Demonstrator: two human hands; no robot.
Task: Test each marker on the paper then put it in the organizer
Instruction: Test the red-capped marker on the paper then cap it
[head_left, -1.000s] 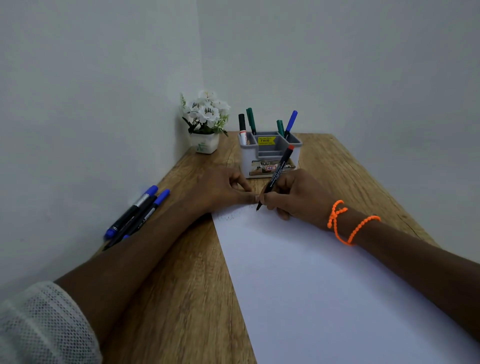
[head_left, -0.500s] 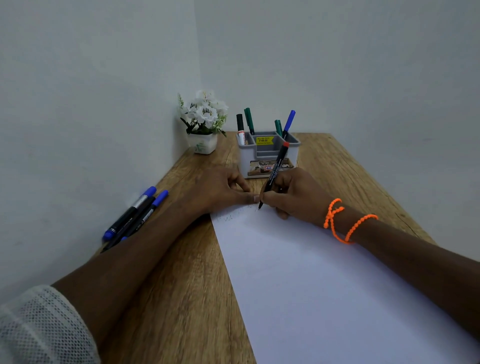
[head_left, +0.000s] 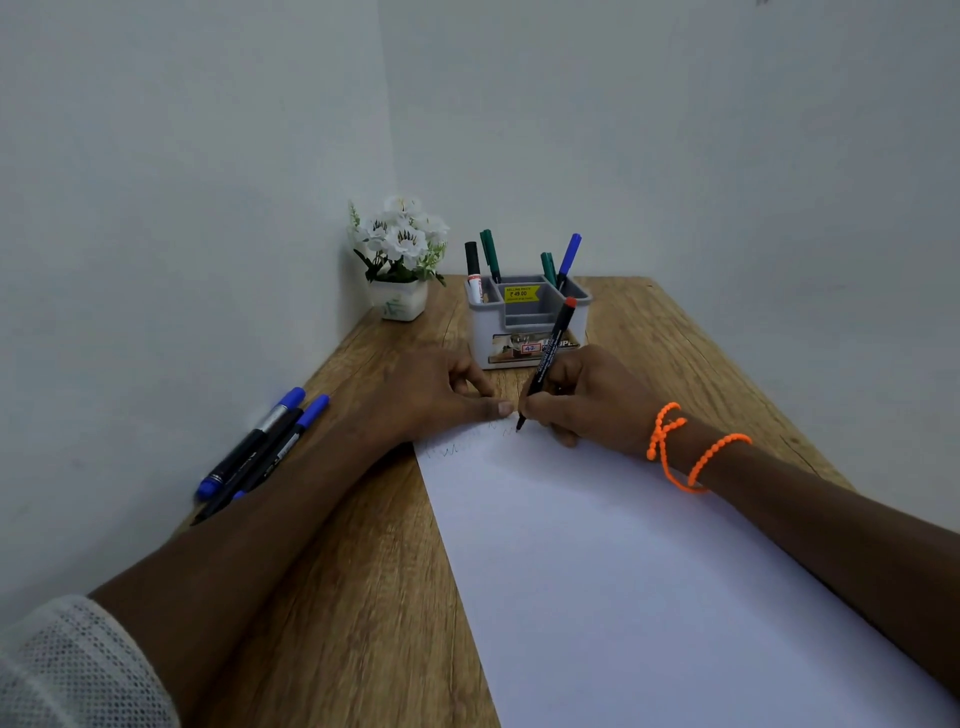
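Observation:
My right hand (head_left: 587, 400) pinches a black marker with a red end (head_left: 551, 353), its tip touching the white paper (head_left: 649, 571) near the top edge. Faint scribbles (head_left: 457, 447) run along that edge. My left hand (head_left: 431, 395) rests at the paper's top left corner, thumb flat on the sheet beside the tip and fingers curled under; I see nothing in them. The grey organizer (head_left: 530, 332) stands just behind both hands with several markers upright in it. Three markers (head_left: 260, 452), two with blue caps, lie by the left wall.
A small white pot of white flowers (head_left: 400, 260) sits in the back left corner. Walls close off the wooden table (head_left: 363, 597) on the left and at the back. The table's right edge runs past my right forearm.
The marker tip has shifted slightly along the paper's top edge and the marker's tilt has changed a little. My left hand stays where it was.

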